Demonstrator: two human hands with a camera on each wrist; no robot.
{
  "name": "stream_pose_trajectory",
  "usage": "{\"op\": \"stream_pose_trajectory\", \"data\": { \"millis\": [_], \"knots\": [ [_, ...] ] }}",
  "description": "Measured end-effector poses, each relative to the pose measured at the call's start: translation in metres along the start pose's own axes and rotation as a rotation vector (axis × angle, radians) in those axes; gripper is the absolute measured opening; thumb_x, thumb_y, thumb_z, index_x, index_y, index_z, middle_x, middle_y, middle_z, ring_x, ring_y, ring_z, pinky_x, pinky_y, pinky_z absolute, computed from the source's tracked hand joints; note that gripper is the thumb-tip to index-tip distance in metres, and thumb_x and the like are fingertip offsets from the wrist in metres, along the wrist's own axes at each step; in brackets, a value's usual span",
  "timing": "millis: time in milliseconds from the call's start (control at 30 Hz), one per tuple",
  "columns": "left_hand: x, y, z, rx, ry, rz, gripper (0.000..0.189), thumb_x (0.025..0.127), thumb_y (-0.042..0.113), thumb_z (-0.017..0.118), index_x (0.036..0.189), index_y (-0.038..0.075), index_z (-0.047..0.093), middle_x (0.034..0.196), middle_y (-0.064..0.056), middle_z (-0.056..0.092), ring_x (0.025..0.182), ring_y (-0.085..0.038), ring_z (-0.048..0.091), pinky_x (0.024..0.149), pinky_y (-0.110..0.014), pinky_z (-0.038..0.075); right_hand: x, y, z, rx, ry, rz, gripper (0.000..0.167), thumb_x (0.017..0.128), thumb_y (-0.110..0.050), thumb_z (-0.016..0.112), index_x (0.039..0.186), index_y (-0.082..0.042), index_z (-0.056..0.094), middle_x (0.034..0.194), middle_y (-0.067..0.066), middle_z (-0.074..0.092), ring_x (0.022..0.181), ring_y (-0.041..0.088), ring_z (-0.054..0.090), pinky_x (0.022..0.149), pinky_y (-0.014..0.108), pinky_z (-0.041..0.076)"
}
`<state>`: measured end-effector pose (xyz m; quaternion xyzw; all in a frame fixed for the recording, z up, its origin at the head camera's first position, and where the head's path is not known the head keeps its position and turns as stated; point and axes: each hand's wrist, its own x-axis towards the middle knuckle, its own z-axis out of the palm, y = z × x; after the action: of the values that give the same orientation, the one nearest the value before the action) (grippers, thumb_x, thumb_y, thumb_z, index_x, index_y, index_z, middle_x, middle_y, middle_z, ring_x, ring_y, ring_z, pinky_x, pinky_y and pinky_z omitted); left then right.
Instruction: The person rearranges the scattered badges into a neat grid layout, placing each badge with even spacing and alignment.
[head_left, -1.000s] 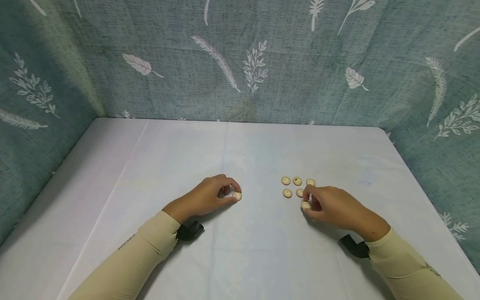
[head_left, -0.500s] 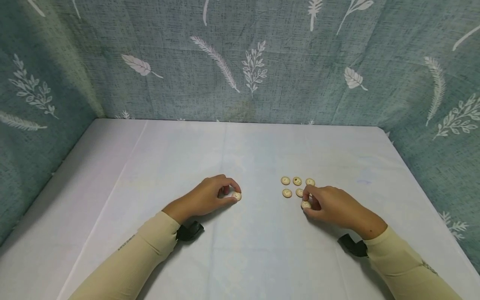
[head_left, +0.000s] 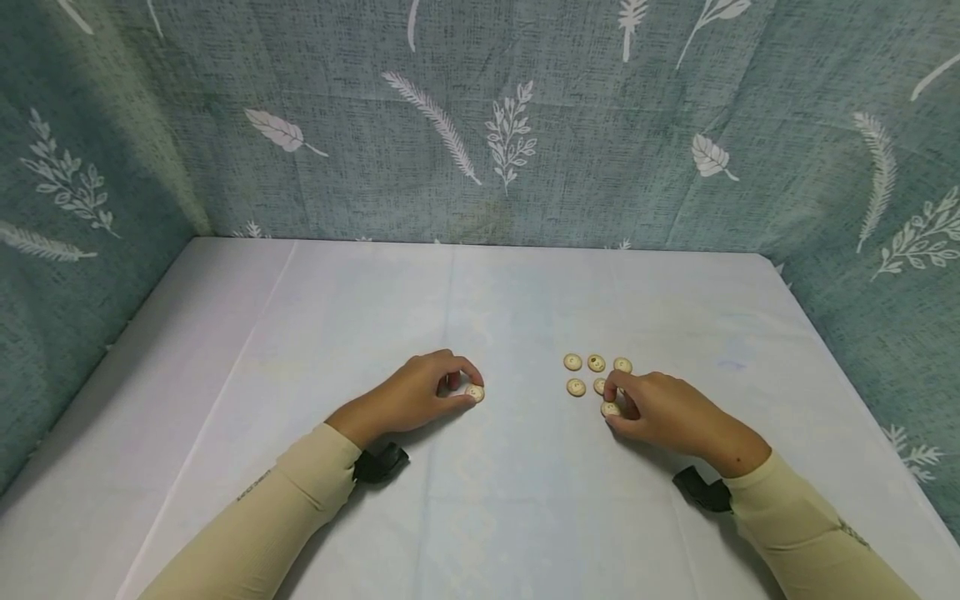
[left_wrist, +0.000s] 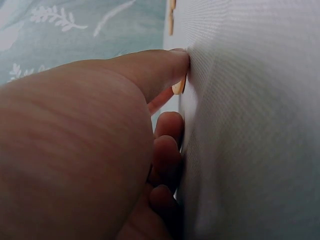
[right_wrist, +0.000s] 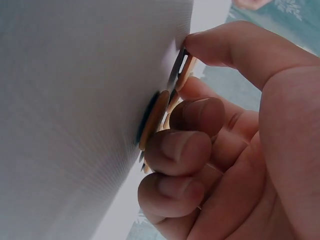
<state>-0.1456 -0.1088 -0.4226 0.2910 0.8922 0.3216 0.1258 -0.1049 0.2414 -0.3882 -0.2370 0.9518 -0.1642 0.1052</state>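
Observation:
My left hand (head_left: 422,392) pinches a round wooden button (head_left: 475,393) between thumb and index finger, low at the middle of the white table. In the left wrist view only a sliver of that button (left_wrist: 178,88) shows under the thumb. To the right, my right hand (head_left: 663,417) pinches a similar button (head_left: 611,409); the right wrist view shows this button (right_wrist: 187,72) tilted edge-on, its upper edge at the thumb tip. Beyond the right hand lie several more buttons (head_left: 573,362) in two short rows. One button (right_wrist: 155,120) lies close to the curled fingers, partly hidden.
A white cloth (head_left: 495,517) with faint creases covers the table. Green leaf-patterned fabric (head_left: 360,150) hangs behind it and along both sides. A black strap (head_left: 381,463) sits at the left wrist, another strap (head_left: 702,489) at the right.
My right wrist and hand have shifted very slightly left, with the pinched button moving barely. The left hand and the loose buttons have stayed in place.

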Motion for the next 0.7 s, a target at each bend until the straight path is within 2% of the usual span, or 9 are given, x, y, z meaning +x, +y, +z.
{"op": "stream_pose_trajectory", "data": {
  "millis": [700],
  "knots": [
    [-0.0006,-0.0001,0.0006,0.000,0.006,0.002,0.024,0.090,0.028,0.077,0.112,0.028,0.067,0.091,0.006,0.055,0.080,-0.012,0.047,0.072,-0.025,0.041,-0.0001,0.0032,0.0018,0.034,-0.002,0.024,0.015,0.090,-0.018,0.073,0.098,-0.016,0.059,0.062,-0.009,0.044,0.056,0.003,0.039,0.053,0.022,0.034]
  ]
}}
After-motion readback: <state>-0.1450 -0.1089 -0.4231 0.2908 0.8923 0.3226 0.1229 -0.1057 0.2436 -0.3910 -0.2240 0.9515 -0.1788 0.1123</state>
